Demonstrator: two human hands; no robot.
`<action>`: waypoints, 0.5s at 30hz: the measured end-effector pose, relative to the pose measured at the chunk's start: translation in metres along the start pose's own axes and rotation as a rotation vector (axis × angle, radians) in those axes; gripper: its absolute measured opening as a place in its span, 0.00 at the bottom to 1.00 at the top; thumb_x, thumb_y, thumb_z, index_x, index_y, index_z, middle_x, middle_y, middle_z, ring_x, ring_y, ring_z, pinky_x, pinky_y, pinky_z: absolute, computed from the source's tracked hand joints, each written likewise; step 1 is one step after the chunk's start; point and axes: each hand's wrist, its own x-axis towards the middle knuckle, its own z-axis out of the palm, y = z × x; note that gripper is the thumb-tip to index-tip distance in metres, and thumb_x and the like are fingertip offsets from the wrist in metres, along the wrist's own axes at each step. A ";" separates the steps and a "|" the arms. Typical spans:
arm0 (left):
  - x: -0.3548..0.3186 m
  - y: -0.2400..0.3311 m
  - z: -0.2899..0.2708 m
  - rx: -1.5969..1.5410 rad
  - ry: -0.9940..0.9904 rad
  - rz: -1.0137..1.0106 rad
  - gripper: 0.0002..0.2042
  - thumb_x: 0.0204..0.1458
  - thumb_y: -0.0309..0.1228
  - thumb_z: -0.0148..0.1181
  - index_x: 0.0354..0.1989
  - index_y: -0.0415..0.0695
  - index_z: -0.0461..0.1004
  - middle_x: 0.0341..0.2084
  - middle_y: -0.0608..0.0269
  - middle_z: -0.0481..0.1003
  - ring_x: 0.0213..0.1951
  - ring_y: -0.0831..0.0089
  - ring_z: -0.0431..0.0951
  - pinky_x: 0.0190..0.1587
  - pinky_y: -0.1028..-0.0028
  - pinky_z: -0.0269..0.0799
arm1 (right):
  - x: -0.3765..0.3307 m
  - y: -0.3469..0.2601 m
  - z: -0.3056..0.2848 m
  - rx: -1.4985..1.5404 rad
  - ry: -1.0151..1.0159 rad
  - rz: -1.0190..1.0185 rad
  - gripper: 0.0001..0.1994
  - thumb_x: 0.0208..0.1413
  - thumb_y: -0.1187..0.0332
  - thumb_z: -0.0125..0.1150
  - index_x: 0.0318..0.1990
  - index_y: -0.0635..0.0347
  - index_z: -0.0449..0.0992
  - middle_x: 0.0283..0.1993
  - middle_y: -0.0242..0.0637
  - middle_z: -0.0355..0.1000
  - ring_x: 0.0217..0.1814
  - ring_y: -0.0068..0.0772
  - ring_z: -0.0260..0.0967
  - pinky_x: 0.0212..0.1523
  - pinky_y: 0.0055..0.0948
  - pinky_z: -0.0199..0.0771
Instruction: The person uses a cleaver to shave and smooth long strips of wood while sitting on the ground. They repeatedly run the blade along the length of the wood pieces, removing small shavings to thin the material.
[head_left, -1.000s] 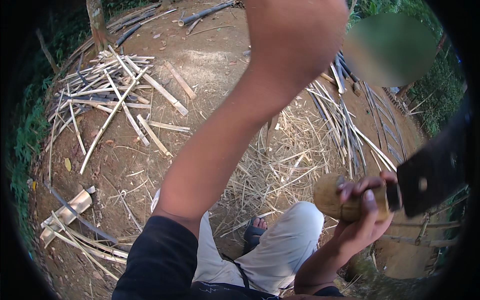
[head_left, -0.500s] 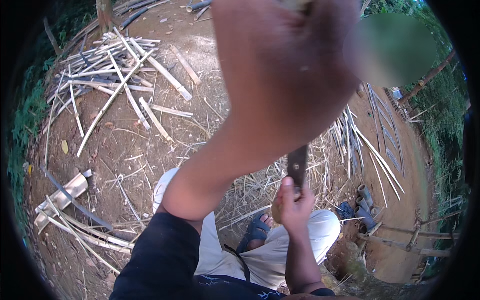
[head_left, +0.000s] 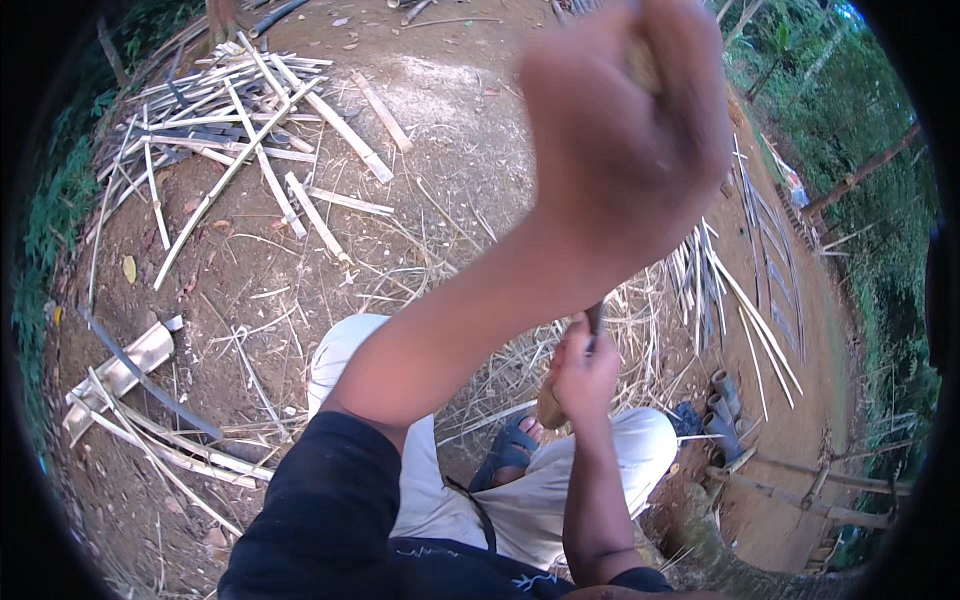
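My left hand [head_left: 625,130] is raised close in front of me at the upper right, its fingers closed round a tan, wood-like piece [head_left: 645,65]. Most of that piece is hidden by the fist. Lower down, above my right knee, my right hand [head_left: 585,375] is closed round the tan handle [head_left: 550,408] of a knife. Its dark blade [head_left: 596,316] points away from me and passes out of sight behind my left forearm. Whether the blade touches the piece in my left hand cannot be seen.
Split bamboo strips [head_left: 240,140] lie heaped at the far left. Thin strips [head_left: 700,280] lie at the right. A long dark blade-like strip [head_left: 150,375] rests by a split bamboo piece [head_left: 125,370] at left. Shavings [head_left: 500,370] litter the ground. Bamboo tubes [head_left: 722,410] stand beyond my right knee.
My left hand has moved right and a little farther from me. My right hand has shifted slightly up, and less of the dark blade shows above it.
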 end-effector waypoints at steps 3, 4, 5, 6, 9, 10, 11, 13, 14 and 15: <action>0.001 -0.006 0.003 0.024 0.025 -0.006 0.22 0.65 0.33 0.45 0.16 0.36 0.64 0.09 0.63 0.61 0.15 0.79 0.60 0.19 0.70 0.54 | 0.000 -0.030 -0.027 0.140 0.053 0.004 0.19 0.65 0.54 0.52 0.28 0.59 0.69 0.17 0.28 0.64 0.17 0.17 0.61 0.15 0.20 0.58; 0.005 -0.004 0.007 0.012 0.027 0.013 0.22 0.65 0.33 0.45 0.16 0.36 0.64 0.08 0.63 0.61 0.15 0.79 0.60 0.19 0.70 0.54 | -0.009 -0.048 -0.036 0.241 0.122 -0.171 0.19 0.65 0.54 0.53 0.28 0.58 0.69 0.18 0.27 0.64 0.16 0.17 0.60 0.14 0.19 0.56; 0.005 -0.003 0.010 0.009 0.032 0.022 0.22 0.65 0.33 0.45 0.16 0.36 0.64 0.08 0.62 0.61 0.15 0.79 0.60 0.19 0.70 0.54 | -0.018 -0.060 -0.050 0.228 0.122 -0.244 0.19 0.66 0.52 0.51 0.31 0.59 0.68 0.21 0.29 0.65 0.18 0.20 0.60 0.18 0.21 0.59; 0.006 -0.002 0.005 0.038 0.016 0.021 0.22 0.65 0.33 0.45 0.16 0.36 0.64 0.08 0.62 0.61 0.15 0.79 0.60 0.19 0.70 0.54 | -0.028 -0.072 -0.046 0.398 0.157 -0.320 0.20 0.66 0.51 0.48 0.32 0.59 0.67 0.22 0.30 0.64 0.20 0.22 0.60 0.22 0.24 0.63; 0.001 -0.005 0.005 0.037 0.034 0.009 0.22 0.65 0.33 0.45 0.16 0.36 0.65 0.08 0.62 0.61 0.15 0.79 0.61 0.19 0.69 0.54 | -0.032 -0.064 -0.040 0.511 0.213 -0.535 0.22 0.66 0.46 0.41 0.35 0.58 0.64 0.23 0.33 0.61 0.24 0.27 0.59 0.33 0.33 0.69; 0.001 -0.004 0.013 0.013 0.039 0.009 0.22 0.65 0.33 0.45 0.16 0.36 0.65 0.08 0.62 0.61 0.15 0.79 0.61 0.19 0.69 0.54 | -0.021 -0.037 -0.039 0.268 0.205 -0.468 0.20 0.66 0.50 0.44 0.34 0.60 0.66 0.22 0.32 0.62 0.23 0.27 0.60 0.30 0.33 0.68; -0.002 -0.005 0.018 0.001 0.043 0.006 0.22 0.65 0.33 0.45 0.16 0.36 0.65 0.08 0.62 0.61 0.15 0.79 0.61 0.19 0.69 0.54 | -0.009 -0.006 -0.036 0.012 0.186 -0.400 0.18 0.65 0.54 0.47 0.32 0.61 0.67 0.20 0.31 0.63 0.21 0.28 0.61 0.27 0.33 0.66; -0.006 -0.008 0.026 -0.031 0.054 -0.010 0.22 0.65 0.33 0.45 0.16 0.36 0.65 0.08 0.61 0.61 0.15 0.79 0.61 0.19 0.69 0.54 | 0.030 0.069 -0.031 -0.269 0.015 -0.091 0.13 0.62 0.64 0.52 0.33 0.67 0.72 0.16 0.38 0.64 0.18 0.29 0.60 0.22 0.32 0.60; -0.004 -0.006 0.020 -0.018 0.041 -0.016 0.22 0.65 0.33 0.45 0.16 0.36 0.65 0.08 0.61 0.61 0.15 0.79 0.61 0.19 0.69 0.54 | 0.027 0.045 -0.018 -0.288 0.094 -0.145 0.17 0.63 0.61 0.52 0.28 0.68 0.73 0.16 0.39 0.64 0.17 0.29 0.61 0.21 0.33 0.61; -0.004 -0.005 0.017 0.003 0.035 -0.016 0.22 0.65 0.33 0.45 0.16 0.36 0.65 0.08 0.61 0.61 0.15 0.79 0.61 0.19 0.69 0.54 | 0.023 0.044 -0.015 -0.232 0.069 -0.074 0.17 0.63 0.61 0.52 0.27 0.68 0.72 0.16 0.38 0.64 0.16 0.29 0.61 0.21 0.33 0.61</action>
